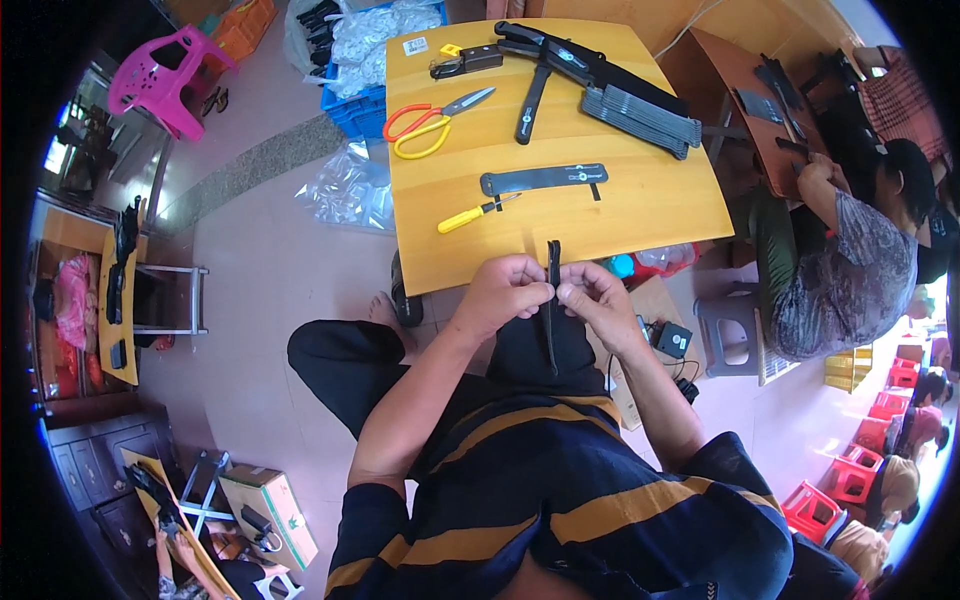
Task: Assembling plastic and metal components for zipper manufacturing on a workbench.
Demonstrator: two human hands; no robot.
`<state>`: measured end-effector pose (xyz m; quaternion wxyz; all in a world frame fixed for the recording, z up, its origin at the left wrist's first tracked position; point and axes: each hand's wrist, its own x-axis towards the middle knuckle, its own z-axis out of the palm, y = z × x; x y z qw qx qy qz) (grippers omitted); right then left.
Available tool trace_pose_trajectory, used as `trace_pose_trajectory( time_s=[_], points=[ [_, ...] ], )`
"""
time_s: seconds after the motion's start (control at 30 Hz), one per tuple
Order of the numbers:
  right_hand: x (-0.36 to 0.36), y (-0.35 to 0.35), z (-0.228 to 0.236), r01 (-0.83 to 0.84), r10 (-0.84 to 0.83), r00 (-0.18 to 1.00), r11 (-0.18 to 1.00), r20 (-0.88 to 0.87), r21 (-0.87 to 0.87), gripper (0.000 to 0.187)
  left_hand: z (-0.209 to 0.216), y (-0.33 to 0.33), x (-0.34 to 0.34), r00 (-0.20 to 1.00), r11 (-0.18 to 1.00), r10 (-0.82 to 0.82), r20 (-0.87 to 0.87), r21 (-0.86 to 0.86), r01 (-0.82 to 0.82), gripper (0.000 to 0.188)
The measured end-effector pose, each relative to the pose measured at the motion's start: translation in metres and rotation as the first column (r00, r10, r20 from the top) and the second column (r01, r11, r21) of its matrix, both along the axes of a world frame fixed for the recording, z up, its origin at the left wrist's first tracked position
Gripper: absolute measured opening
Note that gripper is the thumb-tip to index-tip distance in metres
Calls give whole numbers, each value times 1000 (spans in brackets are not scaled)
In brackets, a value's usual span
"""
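Note:
Between my two hands a narrow black strap hangs over my lap, its upper end sticking up past my fingers. My left hand pinches it from one side and my right hand from the other, just off the table's near edge. Beyond them, on the wooden table, lies a flat black strip with rounded ends and pale printing. A yellow-handled pointed tool rests close to that strip. Farther left are scissors with red and yellow handles.
At the table's far right lie a stack of dark strips and more black straps. A dark brown block-shaped item sits far left. Clear plastic bags and a blue crate stand left. A person works at another table on the right.

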<state>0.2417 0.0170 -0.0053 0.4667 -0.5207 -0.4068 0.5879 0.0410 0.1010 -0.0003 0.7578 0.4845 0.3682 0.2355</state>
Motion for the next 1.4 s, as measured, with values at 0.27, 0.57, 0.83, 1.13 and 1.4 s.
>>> trace_pose_trajectory(
  time_s=[0.27, 0.57, 0.83, 1.13, 1.4],
  points=[
    [-1, 6, -8, 28, -29, 998, 999, 50, 26, 22, 0, -2, -5, 997, 999, -41, -70, 30, 43, 16],
    [-7, 2, -13, 58, -61, 997, 994, 39, 89, 17, 0, -7, -5, 998, 998, -11, -59, 56, 14, 12],
    [-9, 4, -13, 87, -98, 992, 987, 79, 133, 17, -9, -20, 4, 981, 920, 182, -68, 362, -146, 6],
    [-11, -3, -19, 143, -173, 971, 974, 167, 178, 19, 13, -26, 7, 941, 753, 245, -232, 657, -34, 9],
    [-11, -6, -21, 159, -166, 985, 979, 51, 125, 19, 2, -28, 11, 962, 780, 229, -147, 619, -91, 18]
  ],
)
